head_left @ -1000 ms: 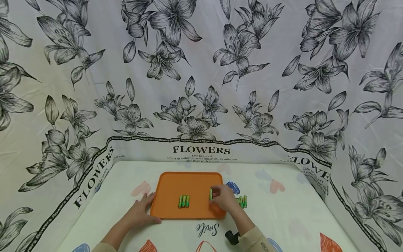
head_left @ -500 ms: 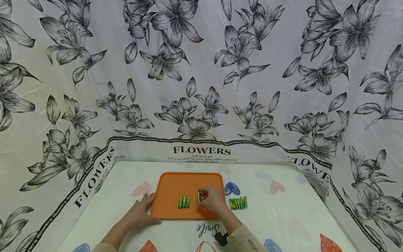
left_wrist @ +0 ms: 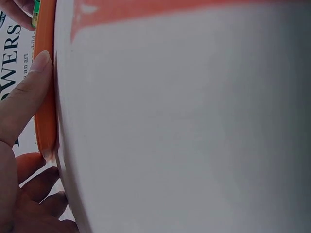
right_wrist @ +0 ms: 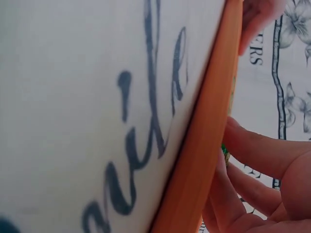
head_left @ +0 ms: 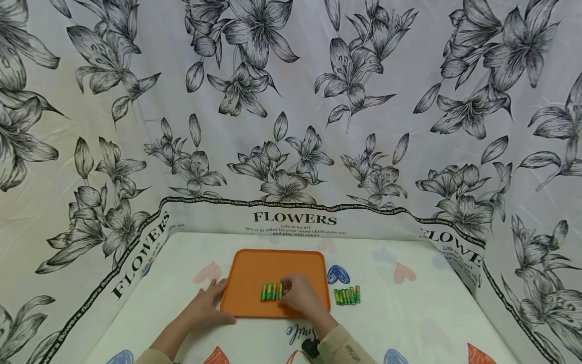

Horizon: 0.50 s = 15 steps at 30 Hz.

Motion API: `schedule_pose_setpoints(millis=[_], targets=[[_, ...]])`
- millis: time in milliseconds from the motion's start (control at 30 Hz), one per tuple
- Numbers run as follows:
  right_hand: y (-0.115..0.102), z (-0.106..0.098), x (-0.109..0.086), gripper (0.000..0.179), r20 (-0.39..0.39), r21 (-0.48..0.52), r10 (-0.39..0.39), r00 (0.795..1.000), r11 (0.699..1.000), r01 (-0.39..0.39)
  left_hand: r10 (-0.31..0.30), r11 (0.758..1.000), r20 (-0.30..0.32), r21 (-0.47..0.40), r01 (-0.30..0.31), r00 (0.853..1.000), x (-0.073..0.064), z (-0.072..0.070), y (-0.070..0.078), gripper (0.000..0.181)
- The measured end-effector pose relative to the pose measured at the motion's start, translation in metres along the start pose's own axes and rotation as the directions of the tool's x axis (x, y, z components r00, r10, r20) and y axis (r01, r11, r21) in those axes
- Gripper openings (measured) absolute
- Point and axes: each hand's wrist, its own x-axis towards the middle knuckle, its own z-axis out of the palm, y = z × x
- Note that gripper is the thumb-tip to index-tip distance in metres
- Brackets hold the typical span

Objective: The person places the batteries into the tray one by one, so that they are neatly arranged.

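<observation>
An orange tray (head_left: 277, 263) lies on the table. My left hand (head_left: 206, 307) rests at its near left corner; the left wrist view shows the thumb (left_wrist: 36, 77) against the near wall and the other fingers round the left side. On the tray, three green-and-yellow batteries (head_left: 269, 292) lie side by side. My right hand (head_left: 300, 293) pinches another battery (head_left: 280, 290) upright in line with them, just to their right. In the right wrist view the fingers and tray wall (right_wrist: 204, 145) hide most of this battery.
Several more batteries (head_left: 347, 296) lie in a row on the cloth right of the tray. The white tablecloth (head_left: 400, 318) carries printed hearts and lettering. Flower-printed curtain (head_left: 295, 151) encloses the back and sides.
My right hand has carried the battery leftward over the tray, from its right side up close to the three lying there. My left hand has stayed at the tray's corner.
</observation>
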Motion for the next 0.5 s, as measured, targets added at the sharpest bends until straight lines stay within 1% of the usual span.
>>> schedule_pose_setpoints(millis=[233, 400, 500], targets=[[-0.002, 0.0063, 0.0026, 0.054, -0.024, -0.045, 0.027, 0.999, 0.999, -0.029, -0.003, 1.0, -0.008, 0.004, 0.003, 1.0, 0.0007, 0.002, -0.0015, 0.123], [-0.0016, 0.0081, 0.0041, 0.053, -0.018, -0.053, 0.029, 0.999, 0.998, -0.029, -0.003, 1.0, -0.007, 0.005, 0.003, 1.0, 0.001, 0.002, -0.003, 0.124], [-0.0006, 0.0081, 0.0045, 0.054, -0.012, -0.041, 0.033, 0.999, 0.999, -0.034, 0.003, 1.0, -0.007, 0.005, -0.002, 1.0, 0.0015, 0.002, -0.0036, 0.124]])
